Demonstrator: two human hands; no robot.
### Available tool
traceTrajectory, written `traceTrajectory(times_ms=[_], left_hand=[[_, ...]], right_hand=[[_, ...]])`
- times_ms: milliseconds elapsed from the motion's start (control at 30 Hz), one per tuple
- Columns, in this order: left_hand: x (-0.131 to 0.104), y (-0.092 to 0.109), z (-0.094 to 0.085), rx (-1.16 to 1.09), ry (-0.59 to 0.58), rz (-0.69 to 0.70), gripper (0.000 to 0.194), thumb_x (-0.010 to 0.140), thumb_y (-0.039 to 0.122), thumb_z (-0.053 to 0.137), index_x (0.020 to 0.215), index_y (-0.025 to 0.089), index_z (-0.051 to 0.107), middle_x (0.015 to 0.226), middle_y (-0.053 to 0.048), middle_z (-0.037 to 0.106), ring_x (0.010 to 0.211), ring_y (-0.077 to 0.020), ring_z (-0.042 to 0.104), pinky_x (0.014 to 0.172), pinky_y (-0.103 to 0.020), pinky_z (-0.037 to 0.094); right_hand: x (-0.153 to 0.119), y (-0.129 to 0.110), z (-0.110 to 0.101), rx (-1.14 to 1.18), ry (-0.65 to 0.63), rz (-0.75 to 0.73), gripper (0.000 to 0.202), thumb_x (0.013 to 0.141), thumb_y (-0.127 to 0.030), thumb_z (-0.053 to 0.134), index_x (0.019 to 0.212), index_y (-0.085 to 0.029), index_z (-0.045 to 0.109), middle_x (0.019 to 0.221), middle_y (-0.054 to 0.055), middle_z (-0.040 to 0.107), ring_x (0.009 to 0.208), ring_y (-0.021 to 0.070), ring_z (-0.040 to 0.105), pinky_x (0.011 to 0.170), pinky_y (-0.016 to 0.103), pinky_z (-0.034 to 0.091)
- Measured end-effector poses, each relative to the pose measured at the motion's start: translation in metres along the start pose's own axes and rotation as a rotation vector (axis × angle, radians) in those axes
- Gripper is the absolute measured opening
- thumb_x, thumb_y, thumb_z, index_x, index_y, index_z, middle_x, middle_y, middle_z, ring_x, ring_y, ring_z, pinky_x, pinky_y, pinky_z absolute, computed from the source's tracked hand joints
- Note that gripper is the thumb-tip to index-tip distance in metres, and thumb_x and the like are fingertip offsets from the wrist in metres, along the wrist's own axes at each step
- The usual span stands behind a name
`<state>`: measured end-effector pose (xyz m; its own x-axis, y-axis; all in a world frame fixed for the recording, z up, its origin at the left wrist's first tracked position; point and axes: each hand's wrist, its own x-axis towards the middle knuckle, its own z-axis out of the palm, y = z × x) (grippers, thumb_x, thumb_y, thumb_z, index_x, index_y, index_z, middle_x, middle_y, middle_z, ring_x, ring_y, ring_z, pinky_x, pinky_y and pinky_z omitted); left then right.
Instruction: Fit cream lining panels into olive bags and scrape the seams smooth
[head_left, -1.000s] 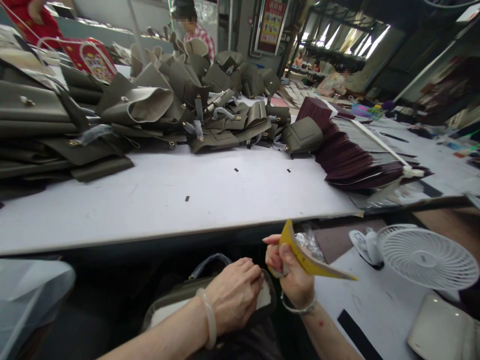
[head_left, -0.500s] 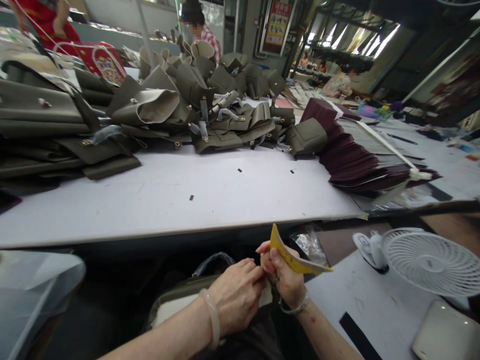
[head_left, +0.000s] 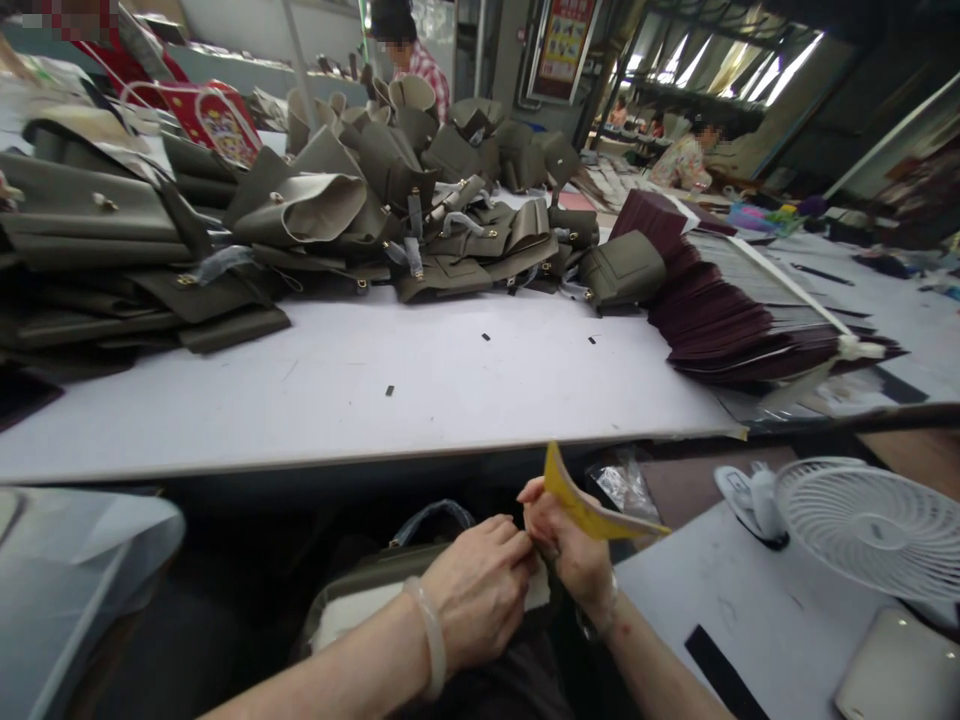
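I see my right hand (head_left: 571, 552) with its grip closed on a yellow card (head_left: 589, 505), which sticks up just above the knuckles. My left hand (head_left: 480, 590) touches it fingertip to fingertip, pinching at an olive bag (head_left: 360, 592) beneath; I cannot tell what it holds.

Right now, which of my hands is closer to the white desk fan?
Right. Your right hand, holding a yellow card, is nearer the fan; your left hand sits farther away on the olive bag.
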<state>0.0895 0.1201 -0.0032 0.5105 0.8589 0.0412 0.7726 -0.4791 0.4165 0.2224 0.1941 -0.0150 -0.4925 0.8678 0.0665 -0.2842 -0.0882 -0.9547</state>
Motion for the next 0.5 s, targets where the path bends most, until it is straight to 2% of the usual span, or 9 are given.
traceTrajectory(times_ms=[100, 333, 400, 500], left_hand=[[-0.001, 0.0, 0.0, -0.004, 0.009, -0.016, 0.021, 0.089, 0.024, 0.045, 0.093, 0.014, 0.063, 0.094, -0.01, 0.06, 0.09, -0.0229, 0.052, 0.089, -0.039, 0.046], [-0.002, 0.003, 0.0, 0.021, 0.007, -0.008, 0.023, 0.087, 0.024, 0.046, 0.095, 0.012, 0.064, 0.093, -0.011, 0.062, 0.091, -0.0243, 0.054, 0.089, -0.04, 0.048], [-0.004, 0.004, -0.002, -0.003, 0.007, -0.031, 0.023, 0.086, 0.023, 0.048, 0.099, 0.012, 0.064, 0.096, -0.011, 0.064, 0.093, -0.0249, 0.056, 0.092, -0.041, 0.048], [-0.01, 0.003, -0.007, -0.125, 0.054, -0.086, 0.032, 0.085, 0.023, 0.052, 0.116, 0.016, 0.06, 0.112, -0.008, 0.066, 0.104, -0.023, 0.059, 0.106, -0.042, 0.041]], right_hand=[[0.003, -0.002, 0.0, -0.003, -0.053, 0.034, 0.026, 0.093, -0.039, 0.054, 0.088, -0.016, 0.064, 0.053, -0.007, 0.032, 0.046, 0.0067, 0.028, 0.043, 0.025, 0.02], [0.005, 0.005, 0.005, -0.114, -0.023, 0.07, 0.035, 0.093, -0.051, 0.045, 0.084, -0.019, 0.056, 0.052, -0.009, 0.025, 0.043, 0.0078, 0.024, 0.041, 0.024, 0.02], [0.016, 0.002, 0.004, -0.203, -0.029, 0.077, 0.039, 0.094, -0.054, 0.038, 0.084, -0.02, 0.055, 0.051, -0.009, 0.024, 0.041, 0.0087, 0.023, 0.04, 0.025, 0.022], [0.053, -0.01, -0.005, -0.421, 0.025, 0.033, 0.044, 0.092, -0.06, 0.036, 0.085, -0.021, 0.055, 0.052, -0.009, 0.026, 0.043, 0.0098, 0.025, 0.043, 0.025, 0.025]])
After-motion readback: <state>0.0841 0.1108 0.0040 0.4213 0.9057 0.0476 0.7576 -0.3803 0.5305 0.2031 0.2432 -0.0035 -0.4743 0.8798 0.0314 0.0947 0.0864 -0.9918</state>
